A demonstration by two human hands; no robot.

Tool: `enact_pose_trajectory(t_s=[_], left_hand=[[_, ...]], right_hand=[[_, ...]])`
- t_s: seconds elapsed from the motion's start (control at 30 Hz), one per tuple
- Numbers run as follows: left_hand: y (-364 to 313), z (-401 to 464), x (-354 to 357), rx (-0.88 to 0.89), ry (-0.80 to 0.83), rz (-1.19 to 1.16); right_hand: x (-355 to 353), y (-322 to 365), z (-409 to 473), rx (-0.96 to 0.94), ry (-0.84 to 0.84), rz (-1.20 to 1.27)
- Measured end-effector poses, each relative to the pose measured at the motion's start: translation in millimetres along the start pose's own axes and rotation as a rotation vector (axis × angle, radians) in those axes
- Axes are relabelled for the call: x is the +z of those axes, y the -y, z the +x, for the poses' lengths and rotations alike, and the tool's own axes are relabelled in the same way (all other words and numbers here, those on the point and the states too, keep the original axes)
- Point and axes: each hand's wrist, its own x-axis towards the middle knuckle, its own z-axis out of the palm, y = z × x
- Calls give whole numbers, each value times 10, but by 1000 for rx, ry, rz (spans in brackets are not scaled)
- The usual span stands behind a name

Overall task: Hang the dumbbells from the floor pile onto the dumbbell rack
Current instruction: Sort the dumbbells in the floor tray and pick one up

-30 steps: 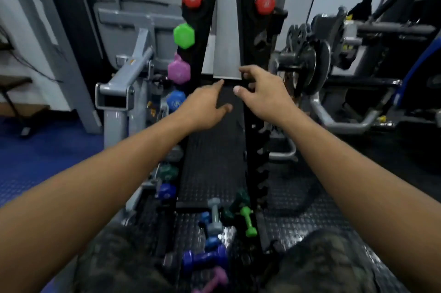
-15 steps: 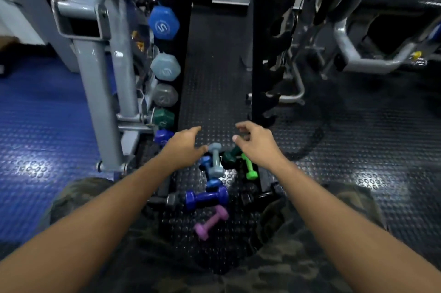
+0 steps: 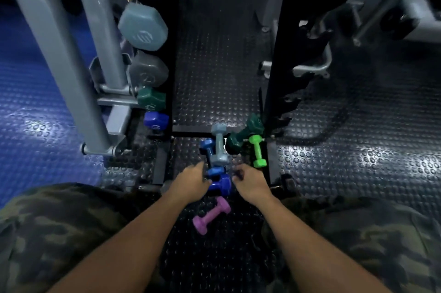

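The floor pile lies at the foot of the black dumbbell rack (image 3: 274,59). It holds a pale grey-blue dumbbell (image 3: 219,147), a blue one (image 3: 207,147), a dark green one (image 3: 243,136), a bright green one (image 3: 257,150), an indigo one (image 3: 222,185) and a pink one (image 3: 211,216). My left hand (image 3: 191,184) lies over the indigo dumbbell's left end and handle, its fingers hidden. My right hand (image 3: 250,184) hovers beside the right end with fingers loosely curled, holding nothing.
Hung on the rack's left upright are grey-blue (image 3: 143,27), grey (image 3: 148,70), dark green (image 3: 151,100) and indigo (image 3: 156,119) dumbbell heads. A grey machine frame (image 3: 59,54) stands at left, another machine (image 3: 381,6) at right. My camouflage-clad knees flank the pile.
My view has dropped from the upper rack to the floor. Both hands came down from the rack to the pile and now flank the indigo dumbbell.
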Motion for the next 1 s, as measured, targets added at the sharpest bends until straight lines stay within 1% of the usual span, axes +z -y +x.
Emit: enact_pose_trajectory(t_s=[0.17,0.27,0.4,0.57,0.63,0.7,0.77,0.87,1.0], left_hand=[[-62,317,248,-28,53,17],[-135,543,388,-13,39,-1],[-316,914,534,67,20,43],[-751,1550,603,166,13,93],[-997,1858,665,211,19,155],[-1195,2116,707,235,3,188],[-1363,2385,807,237,31,218],[-1504,2721,990,212,134,289],[-1559,3088,1152,171,261,356]], right_hand=[[158,-288,257,88,-30,83],[221,-472,415,160,-52,145],[294,-734,667,250,-118,255],[295,-934,1111,297,-216,392],[296,-1049,1324,355,-280,483],[312,-1128,1494,410,-299,592],[318,-1232,1660,472,-303,686],[350,-1389,1855,508,-330,771],[446,-1557,1999,518,-249,852]])
